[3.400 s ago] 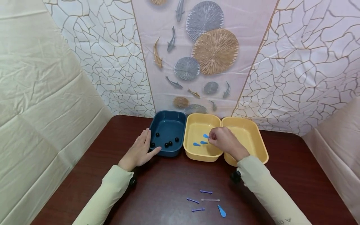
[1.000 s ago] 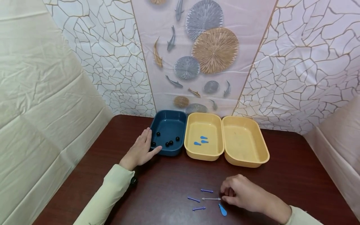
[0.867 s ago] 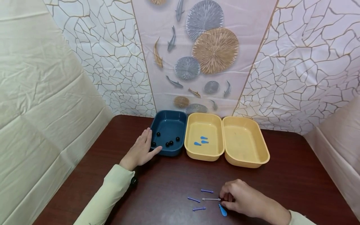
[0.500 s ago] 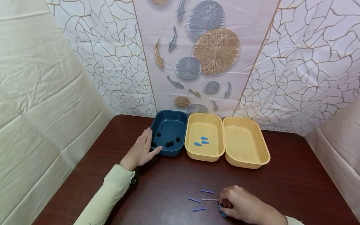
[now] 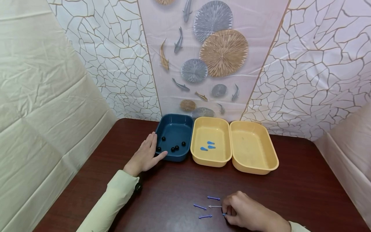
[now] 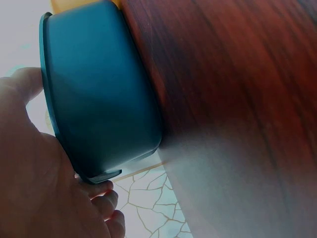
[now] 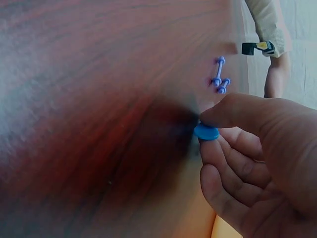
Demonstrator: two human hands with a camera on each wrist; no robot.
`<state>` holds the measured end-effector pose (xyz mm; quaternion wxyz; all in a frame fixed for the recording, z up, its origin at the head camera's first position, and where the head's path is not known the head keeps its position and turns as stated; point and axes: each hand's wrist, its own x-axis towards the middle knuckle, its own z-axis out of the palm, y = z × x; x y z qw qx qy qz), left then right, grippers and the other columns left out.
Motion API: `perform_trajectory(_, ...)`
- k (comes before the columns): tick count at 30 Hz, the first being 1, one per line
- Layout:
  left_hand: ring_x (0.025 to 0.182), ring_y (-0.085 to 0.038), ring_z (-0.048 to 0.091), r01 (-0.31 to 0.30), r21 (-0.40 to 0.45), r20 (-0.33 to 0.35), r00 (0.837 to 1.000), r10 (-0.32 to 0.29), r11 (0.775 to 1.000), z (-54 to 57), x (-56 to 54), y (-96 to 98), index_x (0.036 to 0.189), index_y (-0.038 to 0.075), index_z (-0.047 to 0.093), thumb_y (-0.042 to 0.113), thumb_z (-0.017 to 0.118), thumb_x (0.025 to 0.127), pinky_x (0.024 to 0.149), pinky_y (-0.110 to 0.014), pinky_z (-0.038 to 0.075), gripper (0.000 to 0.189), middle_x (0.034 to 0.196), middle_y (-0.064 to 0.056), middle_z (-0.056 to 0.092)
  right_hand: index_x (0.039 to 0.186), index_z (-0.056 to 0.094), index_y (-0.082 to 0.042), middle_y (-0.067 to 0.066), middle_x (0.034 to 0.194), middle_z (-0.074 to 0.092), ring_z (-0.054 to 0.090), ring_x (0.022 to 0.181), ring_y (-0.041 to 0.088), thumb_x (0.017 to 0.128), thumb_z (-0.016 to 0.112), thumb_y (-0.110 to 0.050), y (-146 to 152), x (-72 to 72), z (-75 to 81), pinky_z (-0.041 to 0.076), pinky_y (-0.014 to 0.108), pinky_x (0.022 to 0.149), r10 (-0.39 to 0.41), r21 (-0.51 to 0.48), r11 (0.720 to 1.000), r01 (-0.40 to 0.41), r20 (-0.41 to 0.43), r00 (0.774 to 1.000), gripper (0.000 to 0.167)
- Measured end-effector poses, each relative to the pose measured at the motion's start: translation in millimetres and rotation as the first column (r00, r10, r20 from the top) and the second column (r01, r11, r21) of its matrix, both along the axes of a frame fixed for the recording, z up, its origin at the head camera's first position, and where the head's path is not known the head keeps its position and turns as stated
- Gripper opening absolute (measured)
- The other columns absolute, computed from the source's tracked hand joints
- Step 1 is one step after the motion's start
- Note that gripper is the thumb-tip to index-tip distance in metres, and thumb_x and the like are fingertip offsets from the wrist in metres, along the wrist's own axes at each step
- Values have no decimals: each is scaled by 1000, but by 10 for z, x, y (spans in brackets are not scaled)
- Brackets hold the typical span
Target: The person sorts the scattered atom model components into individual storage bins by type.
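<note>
My left hand [image 5: 142, 157] rests with straight fingers on the left rim of the dark blue tray [image 5: 176, 125], thumb at its front corner. Between thumb and fingertips, my right hand [image 5: 245, 211] pinches a flat blue teardrop-shaped piece [image 7: 206, 132] low over the table; only its tip shows in the head view. Just left of that hand lie several small purple rods with knobbed ends, such as this front purple rod [image 5: 205, 217]. A paler rod [image 5: 215, 206] reaches to the fingers, its right end hidden behind them.
Several black balls [image 5: 176, 148] lie in the blue tray. Beside it stands a yellow tray [image 5: 211, 163] holding 3 blue teardrop pieces [image 5: 211, 147]. A second yellow tray [image 5: 255, 169] adjoins on the right. Patterned cloth [image 5: 220, 54] hangs behind the dark wooden table [image 5: 174, 183].
My right hand has come from the middle yellow tray back to the near table and taken hold of the blue teardrop piece there. My left hand has stayed at the blue tray.
</note>
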<state>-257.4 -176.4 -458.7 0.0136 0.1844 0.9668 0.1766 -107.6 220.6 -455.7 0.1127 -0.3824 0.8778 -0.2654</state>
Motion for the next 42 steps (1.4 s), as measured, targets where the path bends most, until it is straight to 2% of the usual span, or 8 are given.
perform_trajectory(8,166,-42,9,1,9,-2,1000,-1,1000,27,7,7,167,-5,8,61,50,105,132,-60,17,100,178,-22,5,81,71,-21,-19,74,63,54,67,-13,83,81,0,29,-122,89,48,7,56,-24,-109,994,11,-120,993,23)
perform_trajectory(12,166,-42,8,1,4,2,1000,-1,1000,23,0,2,167,-5,7,62,49,105,133,-60,17,101,178,-22,4,82,71,-20,-16,76,66,55,68,-13,82,82,1,30,-215,182,49,8,57,-38,-135,991,10,-207,978,23)
perform_trajectory(16,166,-41,8,1,3,-2,1000,-1,1000,18,-3,1,167,-5,7,63,48,105,133,-60,17,101,178,-22,5,84,71,-19,-14,77,67,56,68,-11,81,84,1,25,-317,321,51,12,58,-77,-130,991,44,-263,962,23)
perform_trajectory(24,166,-41,8,2,6,-8,1000,-2,1000,14,-1,-9,167,-5,9,63,49,105,133,-60,17,100,178,-22,5,86,74,-15,-13,76,70,60,67,-8,83,82,-2,-7,-541,645,55,17,60,-161,-103,985,139,-252,954,16)
perform_trajectory(30,166,-41,7,3,3,1,1000,-3,1000,12,-3,-12,167,-5,7,63,47,106,133,-59,16,100,178,-21,4,86,76,-15,-12,76,70,61,68,-5,86,81,-3,-36,-741,820,59,23,62,-186,-66,982,175,-245,952,13)
perform_trajectory(35,166,-41,7,1,6,3,1000,-1,1000,11,0,-14,167,-5,7,63,47,106,133,-59,15,99,178,-22,5,86,76,-14,-10,76,72,64,68,-3,87,80,-4,-57,-921,883,59,22,64,-200,-55,980,192,-233,952,12)
perform_trajectory(42,166,-41,8,-4,14,8,1000,4,1000,12,12,-6,167,-4,8,63,48,105,133,-60,16,100,178,-21,5,87,78,-11,-8,77,73,67,70,2,89,80,-7,-88,-1170,873,58,21,67,-251,-49,968,246,-183,951,5)
